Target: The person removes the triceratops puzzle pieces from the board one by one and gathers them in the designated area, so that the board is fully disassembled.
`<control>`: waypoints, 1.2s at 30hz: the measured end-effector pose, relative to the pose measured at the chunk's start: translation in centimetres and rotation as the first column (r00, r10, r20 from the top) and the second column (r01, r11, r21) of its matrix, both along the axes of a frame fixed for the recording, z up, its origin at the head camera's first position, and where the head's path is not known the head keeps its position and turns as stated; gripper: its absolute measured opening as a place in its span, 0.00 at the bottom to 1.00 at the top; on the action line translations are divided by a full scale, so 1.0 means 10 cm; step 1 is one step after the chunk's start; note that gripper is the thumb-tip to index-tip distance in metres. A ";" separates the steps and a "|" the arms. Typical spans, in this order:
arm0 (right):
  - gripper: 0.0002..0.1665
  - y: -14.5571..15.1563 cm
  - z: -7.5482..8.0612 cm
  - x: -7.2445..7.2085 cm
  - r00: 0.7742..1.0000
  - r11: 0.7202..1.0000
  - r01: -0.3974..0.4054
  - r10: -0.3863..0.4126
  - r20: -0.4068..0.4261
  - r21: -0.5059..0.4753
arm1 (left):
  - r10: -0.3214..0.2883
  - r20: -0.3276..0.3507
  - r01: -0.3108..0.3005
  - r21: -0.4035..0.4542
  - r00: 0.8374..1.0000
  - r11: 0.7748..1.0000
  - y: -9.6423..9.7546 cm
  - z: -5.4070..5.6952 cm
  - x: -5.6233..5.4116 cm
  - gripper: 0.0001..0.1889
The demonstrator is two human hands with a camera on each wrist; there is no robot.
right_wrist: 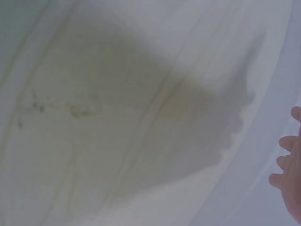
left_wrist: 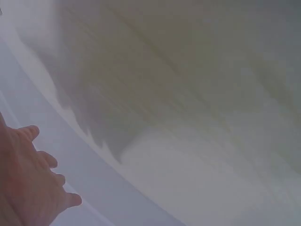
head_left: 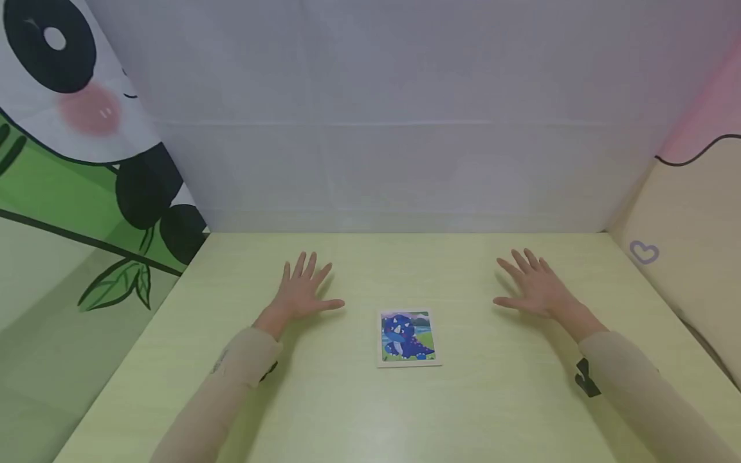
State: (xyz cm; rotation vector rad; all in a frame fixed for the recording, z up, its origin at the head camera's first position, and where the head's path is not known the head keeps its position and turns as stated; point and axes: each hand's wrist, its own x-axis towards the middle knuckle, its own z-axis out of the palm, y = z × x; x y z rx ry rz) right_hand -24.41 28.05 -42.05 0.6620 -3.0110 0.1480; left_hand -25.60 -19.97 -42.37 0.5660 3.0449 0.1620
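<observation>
A small square picture puzzle (head_left: 408, 337) with a blue cartoon dinosaur and a pale frame lies flat on the table, centred between the two hands. To its left, my left hand (head_left: 302, 294) is held with fingers spread and straight, holding nothing. On the other side my right hand (head_left: 535, 289) mirrors it, fingers spread and nothing in its grasp. Both hands are apart from the puzzle and cast shadows on the tabletop. The left wrist view has the left hand (left_wrist: 35, 181) at its lower left edge; the right wrist view catches the right hand's fingers (right_wrist: 288, 143) at its right edge.
The light wood-look table (head_left: 359, 418) ends at a pale grey cloth wall (head_left: 405, 128) behind. A panda-printed panel (head_left: 69, 141) borders the left side. Along the right runs a beige and pink panel (head_left: 689, 212) with a small heart.
</observation>
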 end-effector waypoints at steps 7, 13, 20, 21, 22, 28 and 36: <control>0.49 -0.09 -0.01 -0.01 0.997 0.993 -0.077 0.077 -0.010 -0.094 | -0.056 0.033 0.055 0.041 0.998 0.998 0.17 0.01 0.11 0.49; 0.50 -0.22 0.00 0.00 0.996 0.986 -0.075 0.080 0.028 -0.146 | -0.129 0.103 0.120 0.088 0.986 0.989 0.31 0.00 0.22 0.51; 0.49 -0.41 0.00 0.06 0.992 0.981 -0.101 0.112 0.057 -0.164 | -0.214 0.161 0.196 0.124 0.963 0.973 0.54 -0.03 0.38 0.50; 0.48 -0.43 0.00 0.06 0.992 0.981 -0.106 0.117 0.056 -0.160 | -0.223 0.163 0.206 0.113 0.961 0.972 0.57 -0.02 0.40 0.50; 0.48 -0.46 0.00 0.07 0.991 0.981 -0.112 0.122 0.054 -0.159 | -0.233 0.164 0.218 0.106 0.958 0.970 0.61 -0.03 0.42 0.50; 0.45 -0.66 -0.06 0.12 0.983 0.970 -0.162 0.174 0.053 -0.183 | -0.249 0.195 0.237 0.079 0.949 0.968 0.76 0.00 0.54 0.52; 0.41 -0.97 -0.07 0.19 0.971 0.946 -0.186 0.218 0.094 -0.265 | -0.234 0.222 0.231 0.041 0.947 0.972 0.82 0.00 0.61 0.57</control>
